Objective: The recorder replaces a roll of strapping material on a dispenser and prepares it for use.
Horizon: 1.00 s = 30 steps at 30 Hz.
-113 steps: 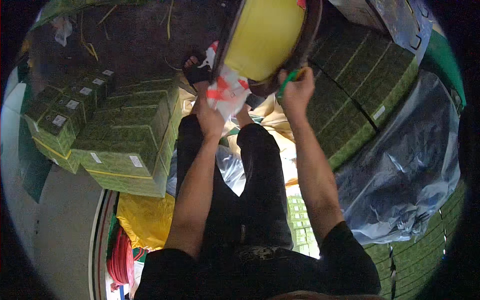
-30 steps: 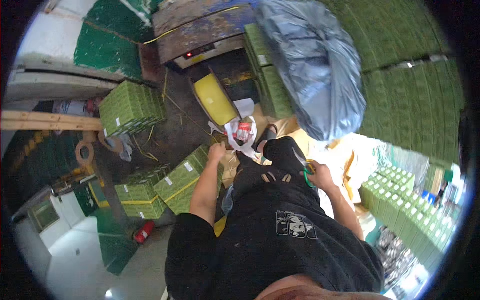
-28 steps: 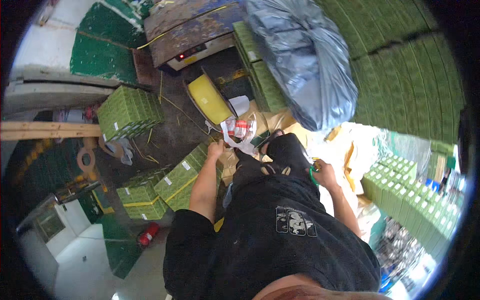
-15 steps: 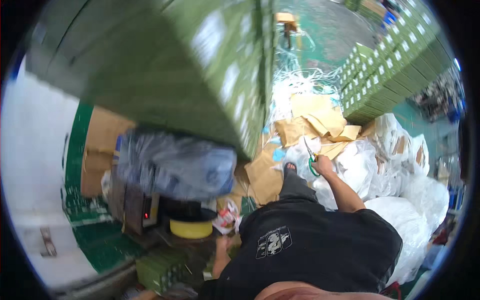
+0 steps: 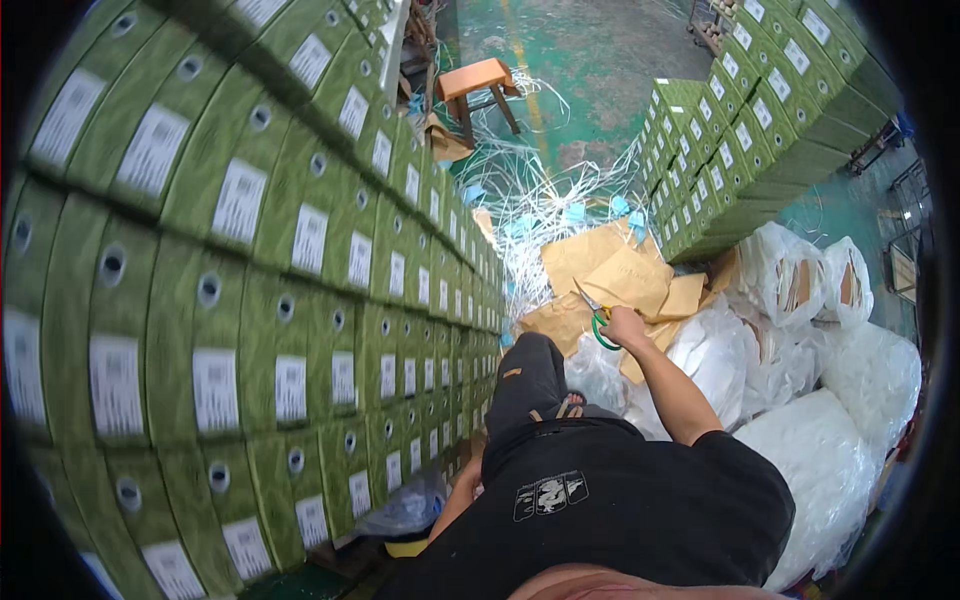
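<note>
A pair of scissors (image 5: 603, 330) with green handles is in my right hand (image 5: 626, 327), which is closed around it. Its blades point forward and left, above brown paper sheets (image 5: 610, 268) strewn on the floor. By my left hip, my left hand (image 5: 474, 474) hangs low, close to the stacked files. Its fingers are mostly hidden, so I cannot make out what it holds, if anything. Along my left side rises a tall wall of green box files (image 5: 225, 300) with white labels and round finger holes.
Tangled white strapping (image 5: 520, 250) covers the floor ahead, before an orange-topped stool (image 5: 475, 80). At the right stands another stack of green files (image 5: 720, 150). Large clear plastic bags (image 5: 810, 470) bulge along my right. Part of a yellow round object (image 5: 407, 548) shows at lower left.
My view has swung, bringing the left wall of files up close and mostly hiding the yellow round object and dark machine. I have stepped forward. The scissors stay in my right hand.
</note>
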Each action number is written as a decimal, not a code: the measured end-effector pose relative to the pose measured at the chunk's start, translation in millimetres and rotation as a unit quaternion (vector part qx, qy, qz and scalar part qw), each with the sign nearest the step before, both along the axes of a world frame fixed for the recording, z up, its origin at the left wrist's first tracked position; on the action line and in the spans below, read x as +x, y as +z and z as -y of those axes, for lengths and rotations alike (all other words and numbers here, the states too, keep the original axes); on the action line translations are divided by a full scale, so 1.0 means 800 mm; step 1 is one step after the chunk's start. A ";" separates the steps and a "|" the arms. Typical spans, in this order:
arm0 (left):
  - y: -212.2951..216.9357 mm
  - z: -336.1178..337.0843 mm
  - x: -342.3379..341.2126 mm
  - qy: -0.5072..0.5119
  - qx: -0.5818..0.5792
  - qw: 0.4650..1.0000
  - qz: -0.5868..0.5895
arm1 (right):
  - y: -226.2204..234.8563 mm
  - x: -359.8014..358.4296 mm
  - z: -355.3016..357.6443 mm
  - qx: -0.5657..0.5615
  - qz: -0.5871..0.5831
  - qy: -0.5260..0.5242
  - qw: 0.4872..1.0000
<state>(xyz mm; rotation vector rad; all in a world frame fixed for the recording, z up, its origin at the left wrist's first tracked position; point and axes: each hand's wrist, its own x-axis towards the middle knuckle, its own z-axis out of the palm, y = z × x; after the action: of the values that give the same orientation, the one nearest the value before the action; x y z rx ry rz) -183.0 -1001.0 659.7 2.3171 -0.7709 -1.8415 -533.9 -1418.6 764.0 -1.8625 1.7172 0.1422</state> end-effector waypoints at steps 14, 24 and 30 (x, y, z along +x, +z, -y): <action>0.007 0.348 0.111 0.226 -0.043 0.973 0.005 | 0.040 0.270 0.529 -0.083 0.052 0.034 0.995; 0.071 0.462 0.113 0.471 -0.024 0.878 0.087 | 0.001 0.633 0.809 -0.116 0.111 0.190 0.969; 0.059 0.620 0.022 0.600 0.024 0.797 0.068 | -0.044 0.861 0.968 -0.197 0.110 0.224 0.948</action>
<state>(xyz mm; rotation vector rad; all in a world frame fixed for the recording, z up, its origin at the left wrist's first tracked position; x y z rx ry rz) -165.4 -1497.0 706.7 2.0538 0.6840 -1.0545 155.2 -2193.0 728.8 -2.4387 1.2094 -0.2439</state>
